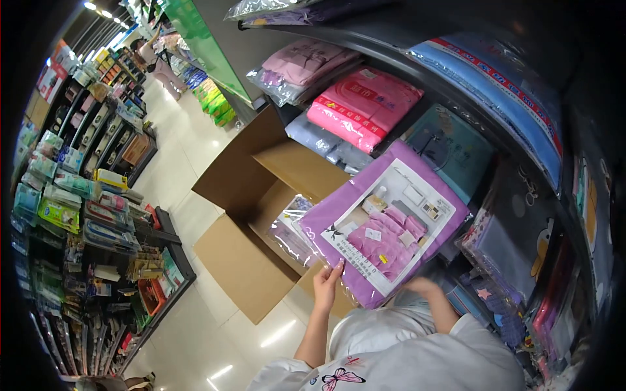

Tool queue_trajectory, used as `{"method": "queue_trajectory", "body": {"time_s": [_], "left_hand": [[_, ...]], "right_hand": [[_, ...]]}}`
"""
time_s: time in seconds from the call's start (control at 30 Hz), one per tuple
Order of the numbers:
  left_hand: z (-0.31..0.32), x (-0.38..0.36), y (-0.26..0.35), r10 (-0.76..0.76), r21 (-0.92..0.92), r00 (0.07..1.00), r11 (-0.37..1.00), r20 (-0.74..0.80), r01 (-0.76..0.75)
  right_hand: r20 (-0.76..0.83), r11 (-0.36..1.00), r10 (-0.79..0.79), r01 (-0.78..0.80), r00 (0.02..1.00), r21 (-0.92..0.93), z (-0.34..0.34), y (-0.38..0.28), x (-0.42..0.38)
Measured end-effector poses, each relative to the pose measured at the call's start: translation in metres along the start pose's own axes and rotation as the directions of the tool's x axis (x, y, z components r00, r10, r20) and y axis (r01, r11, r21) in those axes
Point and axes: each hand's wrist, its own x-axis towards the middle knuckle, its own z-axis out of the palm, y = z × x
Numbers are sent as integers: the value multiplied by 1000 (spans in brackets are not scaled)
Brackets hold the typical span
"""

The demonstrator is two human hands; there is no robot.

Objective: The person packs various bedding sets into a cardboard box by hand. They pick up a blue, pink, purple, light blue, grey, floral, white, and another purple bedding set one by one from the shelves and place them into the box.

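Observation:
A flat purple bedding pack [313, 218] in clear plastic, with a printed picture card on its front, is tilted in front of me. My left hand [324, 287] grips its near-left edge, thumb on the front and the other fingers mostly behind. My right hand [422, 287] is at the lower right edge, its fingers largely hidden beneath the pack. Below and left of the pack stands an open cardboard box [244, 274], its flaps spread. Inside the box lies another plastic-wrapped pack [287, 238] with a printed card.
Shelves on my right hold a pink pack [365, 107], a teal pack [450, 153] and blue packs [495, 98]. Across the tiled aisle [182, 169] stands a rack of small goods [85, 215]. Another person [162, 68] is far down the aisle.

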Motion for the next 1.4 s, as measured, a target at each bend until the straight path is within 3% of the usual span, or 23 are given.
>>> {"method": "queue_trajectory", "body": {"time_s": [0.03, 0.07, 0.13, 0.17, 0.2, 0.27, 0.33, 0.43, 0.5, 0.53, 0.63, 0.73, 0.8, 0.87, 0.9, 0.97, 1.0, 1.07, 1.13, 1.2, 1.23, 1.33, 1.4], "left_hand": [[-5, -5, 2, -10, -7, 999, 1000, -34, 9], [-10, -10, 5, -16, -16, 998, 1000, -66, 15], [-24, -19, 6, 7, -60, 995, 998, -101, -13], [-35, -23, 0, 18, -31, 995, 999, -98, -21], [-45, -26, -2, 28, -4, 995, 1000, -97, -29], [-61, -32, 0, 30, -75, 990, 996, -137, -41], [-82, -40, 8, 49, -85, 971, 994, -236, -70], [-110, -62, 25, 141, -108, 907, 974, -397, -198], [-122, -76, 43, 202, 121, 886, 979, -417, -166], [-130, -80, 46, 218, 206, 886, 968, -410, -143], [-143, -87, 46, 238, 414, 899, 908, -367, -71], [-144, -87, 31, 263, 416, 866, 906, -426, -71], [-142, -88, 30, 264, 427, 863, 902, -430, -63], [-137, -86, 32, 339, 450, 825, 885, -452, -117], [-135, -83, 31, 344, 451, 824, 884, -450, -123], [-134, -77, 29, 582, 515, 704, 782, -406, -350], [-140, -77, 27, 591, 515, 695, 778, -409, -359], [-150, -72, 13, 386, 344, 782, 909, -489, -234], [-142, -55, 3, 332, 237, 785, 941, -523, -240], [-134, -34, -4, 84, 236, 856, 971, -510, 46], [-133, -23, -16, 85, 309, 881, 949, -464, 71], [-128, 6, -74, -69, 151, 934, 980, -351, 129], [-113, 7, -87, -83, 71, 920, 990, -383, 118]], "right_hand": [[255, 994, 24, -51, 967, 98, -17, -3, -1], [260, 994, 24, -51, 965, 98, -22, -5, 0], [399, 947, -316, 262, 861, 186, -22, -32, -18], [456, 954, -296, 287, 839, 92, -23, -30, -16], [462, 954, -294, 286, 837, 89, -18, -24, -13], [252, 961, -85, 13, 964, 275, 5, -13, -4], [183, 937, -102, 32, 978, 349, 47, -42, -17], [251, 958, -77, 2, 965, 286, 81, -67, -33], [441, 981, -123, 177, 889, -84, 95, -75, -32], [448, 981, -121, 176, 886, -83, 102, -74, -30], [543, 885, 120, 158, 831, -437, 121, -74, -27], [539, 803, 58, 281, 841, -526, 134, -73, -25], [531, 764, 152, 242, 834, -598, 133, -74, -23], [617, 664, -25, 474, 787, -578, 131, -66, -18], [616, 660, -30, 478, 788, -579, 127, -62, -12], [723, 452, 17, 639, 691, -622, 123, -54, 1], [724, 441, 13, 646, 690, -623, 123, -57, 4], [527, 549, -350, 626, 774, -554, 118, -70, 12], [493, 563, -316, 578, 811, -590, 110, -73, 32], [349, 658, -368, 507, 862, -558, 104, -51, 77], [291, 690, -239, 373, 926, -620, 100, -64, 83], [267, 675, -238, 357, 934, -646, 85, -36, 121], [247, 634, -164, 294, 955, -716, 76, -35, 126]]}}
